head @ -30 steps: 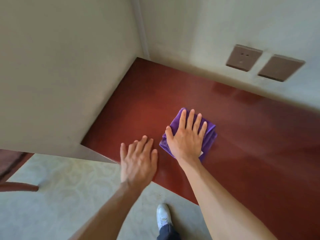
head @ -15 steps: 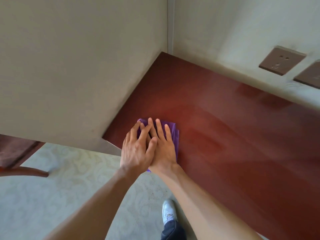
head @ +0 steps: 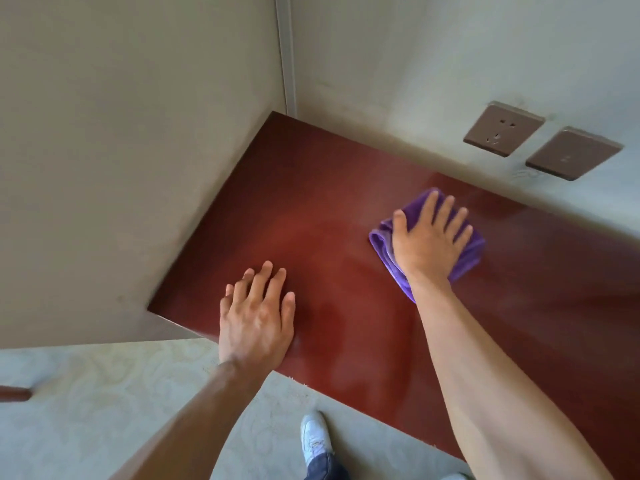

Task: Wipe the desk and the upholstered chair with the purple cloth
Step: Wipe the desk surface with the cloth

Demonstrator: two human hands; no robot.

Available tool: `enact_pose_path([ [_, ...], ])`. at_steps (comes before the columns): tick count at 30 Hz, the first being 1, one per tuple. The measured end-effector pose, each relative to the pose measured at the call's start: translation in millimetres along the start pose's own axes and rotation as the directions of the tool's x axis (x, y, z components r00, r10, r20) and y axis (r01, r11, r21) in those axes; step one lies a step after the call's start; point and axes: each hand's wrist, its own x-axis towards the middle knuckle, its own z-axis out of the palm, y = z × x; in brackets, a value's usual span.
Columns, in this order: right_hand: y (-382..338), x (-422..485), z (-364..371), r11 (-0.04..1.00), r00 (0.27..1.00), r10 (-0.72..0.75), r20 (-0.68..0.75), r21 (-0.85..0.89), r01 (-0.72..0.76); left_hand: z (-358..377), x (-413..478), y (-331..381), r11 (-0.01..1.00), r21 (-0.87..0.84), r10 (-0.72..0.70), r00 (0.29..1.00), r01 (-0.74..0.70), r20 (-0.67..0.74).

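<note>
The red-brown desk (head: 311, 209) fills a corner between two pale walls. A folded purple cloth (head: 467, 252) lies on it toward the back wall. My right hand (head: 427, 244) presses flat on top of the cloth, fingers spread. Nearer the front left edge, my left hand (head: 258, 317) rests palm-down on the bare desk with its fingers apart and nothing in it. At the far left edge a dark wooden piece (head: 14, 393), perhaps part of the chair, pokes into view; the rest is hidden.
Two brown wall plates, a socket (head: 504, 128) and a blank plate (head: 573, 152), sit on the back wall just above the desk. A side wall (head: 121, 150) bounds the desk on the left. Pale patterned carpet (head: 86, 410) and my white shoe (head: 315, 436) lie below.
My right hand has slid the cloth from the desk's front left area to the right and back toward the wall. My left hand has separated from it and stays near the front edge.
</note>
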Motion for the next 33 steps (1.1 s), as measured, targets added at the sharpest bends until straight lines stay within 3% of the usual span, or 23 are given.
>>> enact_pose_path([
  [5, -79.9, -8.1, 17.6, 0.958, 0.957, -0.283, 0.067, -0.023, 0.285, -8.0, 5.6, -2.8, 0.999, -0.038, 0.01, 1.0, -0.009, 0.017],
  [8, -100.7, -61.5, 27.5, 0.871, 0.867, -0.488, 0.099, -0.013, 0.492, -27.3, 12.0, -5.4, 0.985, -0.169, 0.03, 1.0, -0.029, 0.003],
  [12, -104.4, -155.4, 37.3, 0.736, 0.724, -0.674, 0.144, 0.055, 0.674, -47.9, 21.0, -17.3, 0.914, -0.392, -0.118, 0.993, 0.105, -0.009],
  [15, -97.5, -202.1, 38.0, 0.698, 0.677, -0.709, 0.199, 0.056, 0.714, -39.6, 1.7, -12.3, 0.946, -0.271, -0.159, 0.984, 0.175, 0.082],
  [21, -34.7, -220.2, 20.5, 0.679, 0.662, -0.717, 0.219, 0.001, 0.735, -16.4, -50.4, 23.8, 0.994, -0.068, -0.077, 0.986, 0.088, 0.147],
  [26, 47.6, -228.2, 5.3, 0.736, 0.716, -0.665, 0.213, 0.02, 0.677, -4.3, -94.7, 85.4, 1.0, 0.013, 0.004, 0.974, -0.008, 0.227],
  [33, 193.3, -227.9, -20.4, 0.822, 0.806, -0.533, 0.257, -0.069, 0.566, 23.5, -153.0, 204.9, 0.983, -0.011, 0.174, 0.921, -0.182, 0.348],
])
